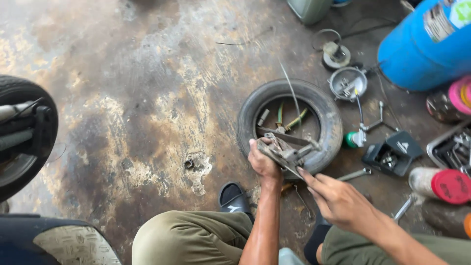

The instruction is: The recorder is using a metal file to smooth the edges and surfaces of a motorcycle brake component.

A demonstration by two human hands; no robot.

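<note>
A wheel (22, 135) stands at the far left on the stained floor (147, 98). Near the middle, the left hand (263, 162) is closed around a greasy metal part (284, 153), holding it up over the near rim of a small tyre (289, 125) that lies flat with tools inside. Just right, the right hand (338, 201) has its fingers out, fingertips touching the part's lower edge, gripping nothing. Farther right lie a spanner (354, 174), a black case (392, 153) and a blue cylinder (424, 46).

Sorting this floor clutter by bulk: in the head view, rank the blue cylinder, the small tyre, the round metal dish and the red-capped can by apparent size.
1. Blue cylinder, partly cropped
2. Small tyre
3. Red-capped can and round metal dish: look alike, unranked.
</note>
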